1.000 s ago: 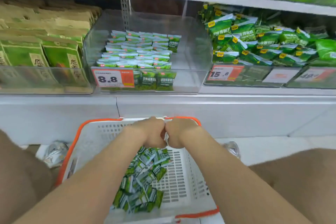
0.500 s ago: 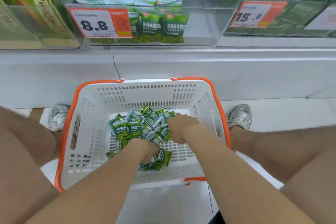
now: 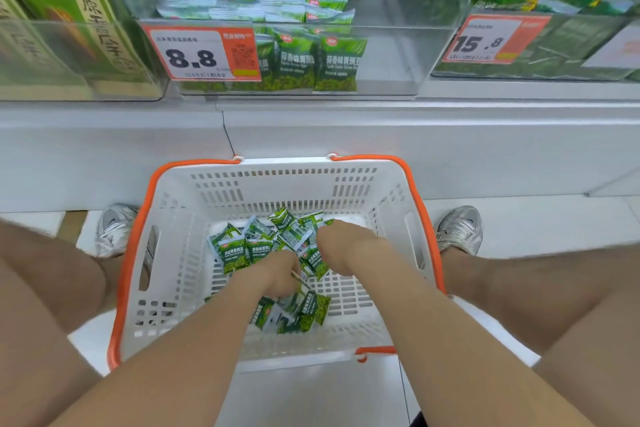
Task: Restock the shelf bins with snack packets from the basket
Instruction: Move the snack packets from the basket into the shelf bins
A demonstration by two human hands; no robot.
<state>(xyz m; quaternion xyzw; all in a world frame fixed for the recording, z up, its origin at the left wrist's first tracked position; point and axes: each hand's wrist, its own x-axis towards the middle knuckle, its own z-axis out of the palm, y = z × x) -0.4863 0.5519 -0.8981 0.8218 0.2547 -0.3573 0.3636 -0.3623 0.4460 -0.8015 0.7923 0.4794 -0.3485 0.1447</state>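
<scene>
The white, orange-rimmed basket [image 3: 194,191] sits on the near floor. The left hand [image 3: 277,274] and right hand [image 3: 341,246] are close together inside it, knuckles up, with fingers buried in the green snack packets [image 3: 232,251] — whether they grip any, I cannot tell. The shelf bin [image 3: 398,59] priced 8.8 stands beyond — half filled.

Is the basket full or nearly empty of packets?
Mostly empty: the snack packets lie in one low heap on the basket floor, bare slotted bottom and walls showing around them.

One white basket [image 3: 277,184] holds two hands: left hand [image 3: 280,274], right hand [image 3: 341,243]. Roughly a dozen green pea packets [image 3: 232,250] show there; others are hidden. Two silver shoes [image 3: 460,229], three clear shelf bins [image 3: 388,55], two orange price tags [image 3: 201,52].
</scene>
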